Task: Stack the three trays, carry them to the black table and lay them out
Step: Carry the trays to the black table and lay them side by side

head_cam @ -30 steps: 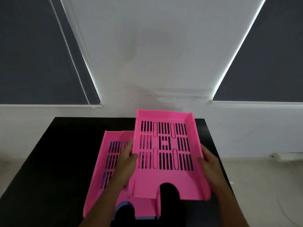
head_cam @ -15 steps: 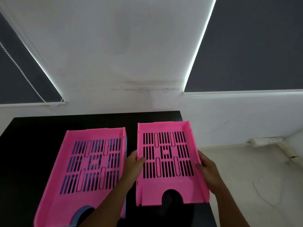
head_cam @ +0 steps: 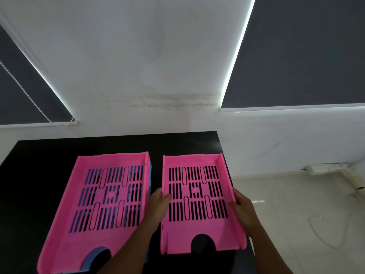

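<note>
**Right tray at the table's edge, 2 still nested on the left**

Seen from the head camera: a slotted pink plastic letter tray [head_cam: 199, 200] lying flat, or very nearly so, at the right end of the glossy black table [head_cam: 118, 145], its long axis running away from the body and its notched front facing the wearer. Gripped on both long sides: left hand [head_cam: 158, 206] closed on the left wall with the thumb hooked over the rim, right hand [head_cam: 242, 211] closed on the right wall with fingers curled over the edge. Right wall sitting about level with the table's right edge; overhang impossible to judge.

Just to the left, set apart by a narrow strip of black tabletop, a second pink slotted tray [head_cam: 110, 196] nested on a blue plastic tray [head_cam: 94, 256], the blue showing only through the slots, along the right side and at the front notch. Same long axis, slightly fanned out to the left.

Judged as the laying-out stage: 1 tray placed, 2 still stacked. Next lift likely the upper pink tray, with the left hand nearer, just beside its right wall. Open tabletop remaining only to the left.

No brand, label or legible writing found on any tray.
</note>
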